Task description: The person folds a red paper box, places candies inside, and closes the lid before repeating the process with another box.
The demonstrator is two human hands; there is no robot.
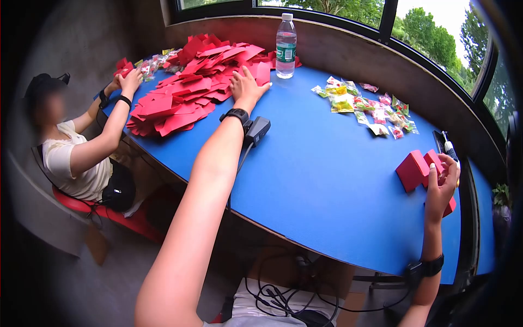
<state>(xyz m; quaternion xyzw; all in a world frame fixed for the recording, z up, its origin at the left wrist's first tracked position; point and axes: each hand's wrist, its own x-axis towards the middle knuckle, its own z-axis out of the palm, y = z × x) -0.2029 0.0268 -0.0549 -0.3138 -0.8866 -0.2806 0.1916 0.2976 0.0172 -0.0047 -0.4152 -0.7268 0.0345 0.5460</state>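
Note:
My left hand reaches to the right edge of a big heap of flat red paper pieces, fingers spread over the topmost pieces. On the right side of the blue table, my right hand is bent around a small red box, its fingers touching it. Another red box stands just left of it, and part of a red piece shows behind my wrist.
Wrapped candies lie scattered at the back right. A water bottle stands near the window wall. A co-worker sits at the left, both hands at a red item. Cables hang below the table edge.

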